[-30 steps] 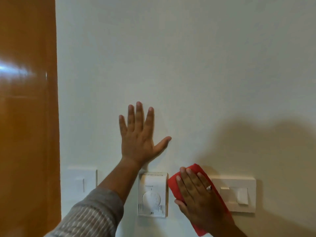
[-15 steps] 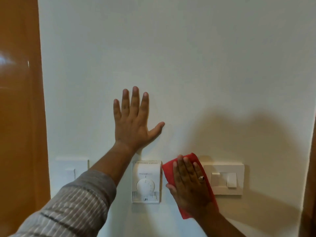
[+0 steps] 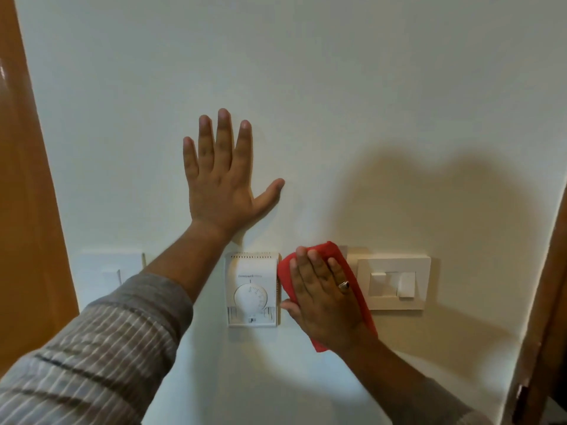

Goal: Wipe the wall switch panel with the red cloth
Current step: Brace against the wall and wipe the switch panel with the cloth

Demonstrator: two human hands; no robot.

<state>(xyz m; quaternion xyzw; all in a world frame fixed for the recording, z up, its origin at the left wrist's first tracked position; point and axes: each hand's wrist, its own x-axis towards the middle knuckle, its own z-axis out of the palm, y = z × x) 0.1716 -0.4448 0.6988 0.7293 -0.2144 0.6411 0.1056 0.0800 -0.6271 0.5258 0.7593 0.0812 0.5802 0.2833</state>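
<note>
A cream switch panel (image 3: 394, 282) with two rockers is mounted on the white wall at the lower right. My right hand (image 3: 322, 294) presses the red cloth (image 3: 349, 271) flat against the wall just left of the panel, and the cloth's right edge overlaps the panel's left rim. The cloth's left edge touches a white dial thermostat (image 3: 253, 289). My left hand (image 3: 224, 176) lies flat on the bare wall above the thermostat, fingers spread, holding nothing.
A second white switch plate (image 3: 104, 271) sits at the lower left, partly behind my left forearm. An orange-brown wooden door (image 3: 27, 194) borders the wall on the left. A brown wooden frame (image 3: 549, 286) rises along the right edge.
The view has shifted right, so the door shows less and the right frame has appeared. My right hand and the cloth have slid slightly left toward the thermostat. The left hand stays planted.
</note>
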